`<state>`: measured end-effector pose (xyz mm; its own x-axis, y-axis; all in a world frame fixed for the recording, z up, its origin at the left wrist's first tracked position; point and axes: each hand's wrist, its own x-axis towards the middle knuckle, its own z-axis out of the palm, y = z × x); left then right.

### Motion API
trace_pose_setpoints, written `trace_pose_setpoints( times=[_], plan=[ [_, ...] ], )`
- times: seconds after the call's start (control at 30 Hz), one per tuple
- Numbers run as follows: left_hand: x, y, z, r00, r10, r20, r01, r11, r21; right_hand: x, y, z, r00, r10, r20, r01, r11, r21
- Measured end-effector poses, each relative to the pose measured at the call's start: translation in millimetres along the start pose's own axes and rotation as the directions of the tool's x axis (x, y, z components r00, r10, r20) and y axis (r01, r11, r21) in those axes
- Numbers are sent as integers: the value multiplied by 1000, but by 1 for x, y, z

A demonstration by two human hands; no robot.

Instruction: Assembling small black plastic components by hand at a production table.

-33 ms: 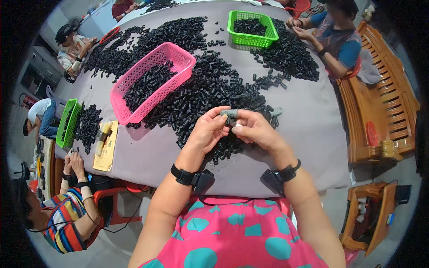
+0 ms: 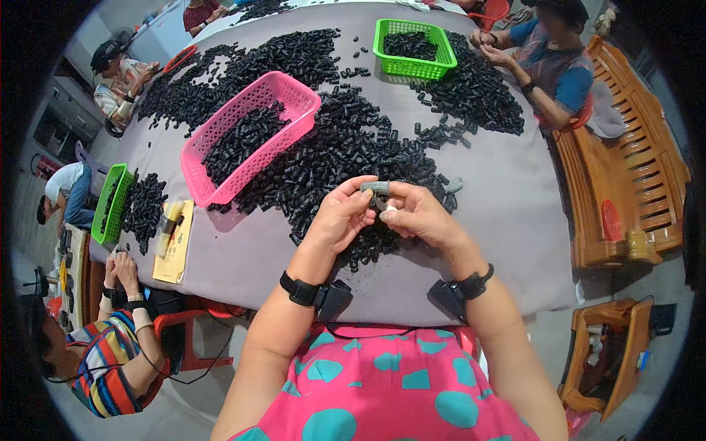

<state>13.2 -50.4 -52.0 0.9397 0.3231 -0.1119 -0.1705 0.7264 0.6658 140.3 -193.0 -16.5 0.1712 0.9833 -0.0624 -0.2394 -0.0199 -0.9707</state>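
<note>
My left hand (image 2: 341, 217) and my right hand (image 2: 425, 214) meet over the near edge of a heap of small black cylindrical pieces (image 2: 346, 147). A short grey-green cylinder (image 2: 376, 187) lies between my index fingertips, with the fingers of my left hand closed on it. My right hand is also closed, its index finger touching the cylinder's end. Something small and white (image 2: 390, 209) shows at my right thumb; whether it is held or wrapped on, I cannot tell. Just beyond my right hand lies another grey-green piece (image 2: 454, 185).
Left of the heap, a pink basket (image 2: 307, 109) holds black pieces. Green baskets stand far right (image 2: 415, 67) and at the left edge (image 2: 103, 213). A yellow envelope (image 2: 173, 253) lies left. Several people sit around the table (image 2: 507, 242); a wooden bench (image 2: 625, 154) stands right.
</note>
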Motion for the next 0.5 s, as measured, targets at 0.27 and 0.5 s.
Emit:
trace_pose_setpoints(
  times=[0.27,0.5],
  plan=[
    [0,2,2,999,-28,20,28,999,29,0,-1,-5,1000,-2,3,2,1000,-28],
    [0,1,3,999,-29,29,28,999,33,1,2,-4,999,-27,-19,27,1000,-10]
  ],
)
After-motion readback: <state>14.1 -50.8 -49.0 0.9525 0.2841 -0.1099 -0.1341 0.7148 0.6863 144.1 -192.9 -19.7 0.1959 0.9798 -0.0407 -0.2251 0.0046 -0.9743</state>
